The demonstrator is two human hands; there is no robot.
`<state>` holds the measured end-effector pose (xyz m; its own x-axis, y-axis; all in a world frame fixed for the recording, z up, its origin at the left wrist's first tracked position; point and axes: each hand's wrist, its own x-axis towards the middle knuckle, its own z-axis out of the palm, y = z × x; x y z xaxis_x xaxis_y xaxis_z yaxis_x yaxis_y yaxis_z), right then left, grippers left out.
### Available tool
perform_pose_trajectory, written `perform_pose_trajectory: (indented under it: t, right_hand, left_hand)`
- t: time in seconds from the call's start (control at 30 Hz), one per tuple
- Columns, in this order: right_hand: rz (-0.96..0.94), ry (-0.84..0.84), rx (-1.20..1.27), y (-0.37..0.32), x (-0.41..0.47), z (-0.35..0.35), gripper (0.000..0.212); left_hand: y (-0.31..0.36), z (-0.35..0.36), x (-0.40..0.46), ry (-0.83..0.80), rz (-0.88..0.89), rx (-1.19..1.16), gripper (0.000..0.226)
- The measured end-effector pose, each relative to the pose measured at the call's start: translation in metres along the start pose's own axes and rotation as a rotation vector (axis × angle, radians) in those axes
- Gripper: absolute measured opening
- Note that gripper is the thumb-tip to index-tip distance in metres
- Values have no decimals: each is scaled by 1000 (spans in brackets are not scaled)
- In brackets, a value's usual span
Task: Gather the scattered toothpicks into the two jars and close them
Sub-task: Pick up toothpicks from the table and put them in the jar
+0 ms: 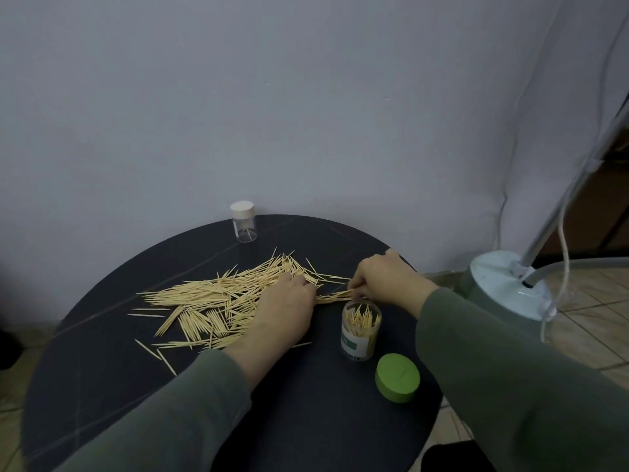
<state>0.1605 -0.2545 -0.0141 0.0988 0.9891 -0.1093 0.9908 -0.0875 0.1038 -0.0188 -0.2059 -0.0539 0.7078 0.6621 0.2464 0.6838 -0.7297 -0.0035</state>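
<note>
Several toothpicks (218, 301) lie scattered in a wide heap on the left half of the round dark table (306, 403). My left hand (286, 311) rests on the heap's right edge, fingers bent over the sticks. My right hand (384, 279) pinches a small bundle of toothpicks (335, 296) that spans between both hands. An open clear jar (360, 330) with a green label stands just below the bundle, partly filled with upright toothpicks. Its green lid (397, 378) lies on the table in front of it. A second clear jar (243, 221), capped in white, stands at the far edge.
A grey wall rises right behind the table. To the right stands a pale round appliance base (507, 284) with a metal pole and a hose, on a tiled floor. Bare tabletop lies in front of the heap and around the green lid.
</note>
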Motion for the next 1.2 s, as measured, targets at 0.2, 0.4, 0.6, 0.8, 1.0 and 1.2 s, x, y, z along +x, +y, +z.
perform_pose_trajectory:
  t: [0.2, 0.4, 0.6, 0.8, 1.0, 1.2]
  right_hand:
    - [47, 93, 227, 7, -10, -1, 23]
    - [89, 113, 488, 10, -17, -1, 23]
    - [99, 115, 628, 11, -21, 2, 20]
    - [121, 109, 679, 14, -23, 7, 21]
    - [113, 146, 738, 13, -28, 3, 19]
    - [74, 255, 877, 6, -37, -11, 6]
  left_hand:
    - [2, -3, -3, 8, -41, -41, 29]
    - [-2, -4, -3, 49, -50, -92, 29]
    - [-2, -9, -3, 74, -145, -219, 23]
    - [-4, -10, -1, 72, -248, -334, 20]
    - [-7, -12, 0, 38, -340, -502, 13]
    - [-11, -15, 3, 102, -402, -730, 10]
